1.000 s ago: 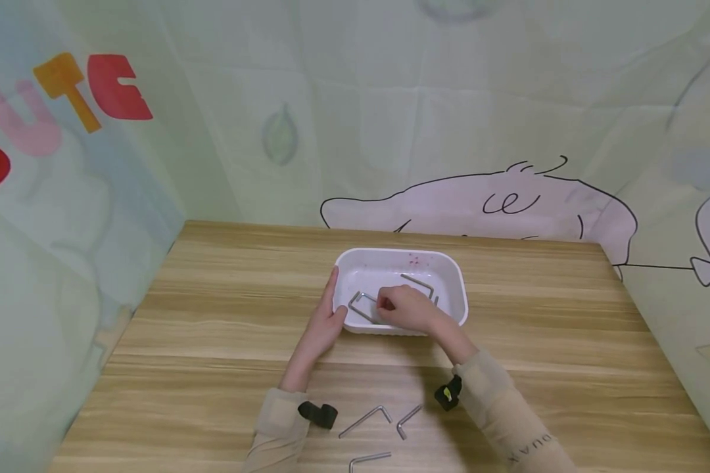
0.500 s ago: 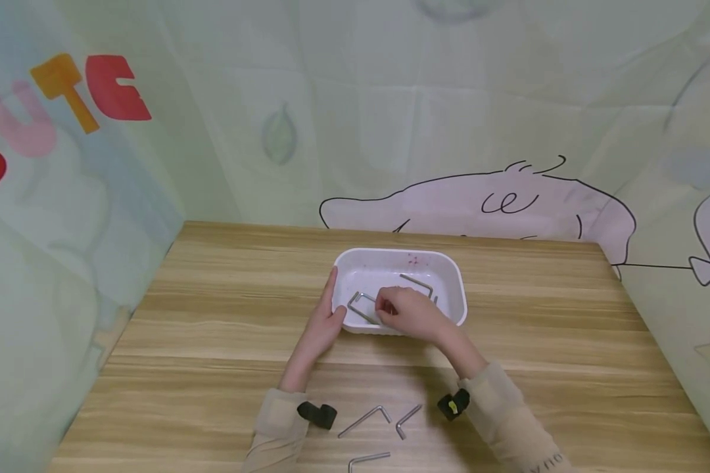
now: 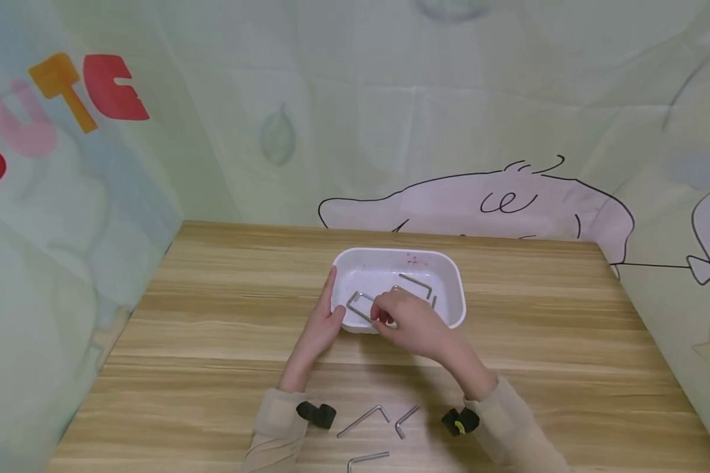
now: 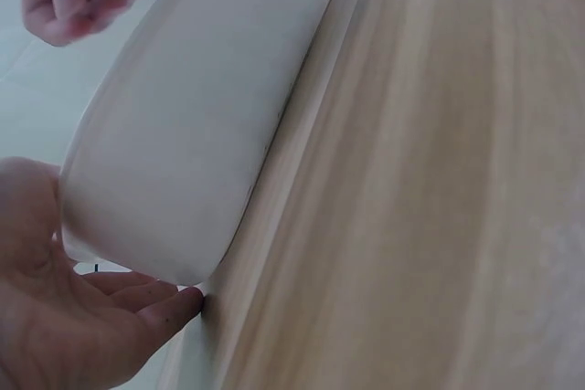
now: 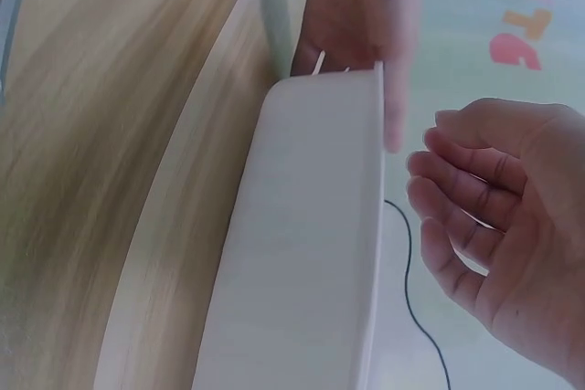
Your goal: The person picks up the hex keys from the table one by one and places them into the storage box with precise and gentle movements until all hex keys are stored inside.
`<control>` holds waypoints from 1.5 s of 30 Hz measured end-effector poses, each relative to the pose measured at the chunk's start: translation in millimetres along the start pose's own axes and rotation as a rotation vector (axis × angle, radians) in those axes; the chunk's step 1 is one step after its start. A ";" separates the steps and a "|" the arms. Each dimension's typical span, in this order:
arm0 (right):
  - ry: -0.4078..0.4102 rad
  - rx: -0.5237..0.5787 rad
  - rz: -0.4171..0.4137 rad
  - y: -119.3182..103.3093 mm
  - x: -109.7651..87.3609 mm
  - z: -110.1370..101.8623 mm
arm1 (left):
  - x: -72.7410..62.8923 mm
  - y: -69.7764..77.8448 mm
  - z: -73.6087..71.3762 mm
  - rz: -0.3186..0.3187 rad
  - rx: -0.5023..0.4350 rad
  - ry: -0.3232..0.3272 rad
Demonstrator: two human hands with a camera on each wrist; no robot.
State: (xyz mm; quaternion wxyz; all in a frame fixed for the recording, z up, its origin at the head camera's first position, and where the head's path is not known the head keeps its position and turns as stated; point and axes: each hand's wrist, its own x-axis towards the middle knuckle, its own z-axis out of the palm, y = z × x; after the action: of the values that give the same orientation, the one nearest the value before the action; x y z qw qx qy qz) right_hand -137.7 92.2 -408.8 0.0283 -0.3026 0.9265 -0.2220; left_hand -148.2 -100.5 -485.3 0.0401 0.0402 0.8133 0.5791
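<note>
A white plastic tray point(image 3: 390, 250) stands on the wooden table with several L-shaped metal hex keys point(image 3: 415, 282) lying in it. My left hand point(image 3: 319, 326) holds the tray's left end, thumb at the near corner and fingers along the outer wall. Over the tray's near rim hovers my right hand point(image 3: 413, 326). Its fingers are loosely bent, and the right wrist view shows nothing between them and the thumb. Part of the tray's contents is hidden beneath this hand. One hex key point(image 3: 360, 315) lies just left of its fingertips.
Closer to me on the table point(image 3: 213, 368), between the forearms, lie a long hex key point(image 3: 359, 422), a shorter hex key point(image 3: 407, 416) and another hex key point(image 3: 369, 456) near the lower frame edge. A printed curtain point(image 3: 225, 118) hangs behind the table.
My right hand has drawn slightly back toward the near rim, and its fingertips have parted. More of a hex key behind it now shows. The left hand and tray stay put.
</note>
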 end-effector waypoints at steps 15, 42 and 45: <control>0.001 0.006 -0.065 -15.0 -20.0 -0.5 | 1.4 -1.9 -0.1 -0.001 -0.004 -0.005; -0.050 -0.077 -0.245 -17.7 -45.6 30.4 | 1.4 -2.7 -0.5 0.012 0.005 -0.002; -0.054 -0.078 -0.263 -19.1 -47.8 32.7 | 1.2 -1.6 -0.3 0.006 0.002 -0.002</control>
State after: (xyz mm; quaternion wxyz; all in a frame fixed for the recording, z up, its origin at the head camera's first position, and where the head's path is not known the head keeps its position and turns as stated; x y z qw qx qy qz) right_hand -82.2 93.0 -434.0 0.0122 -0.4284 0.8855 -0.1795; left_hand -149.4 -101.1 -486.7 0.0391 0.0431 0.8138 0.5783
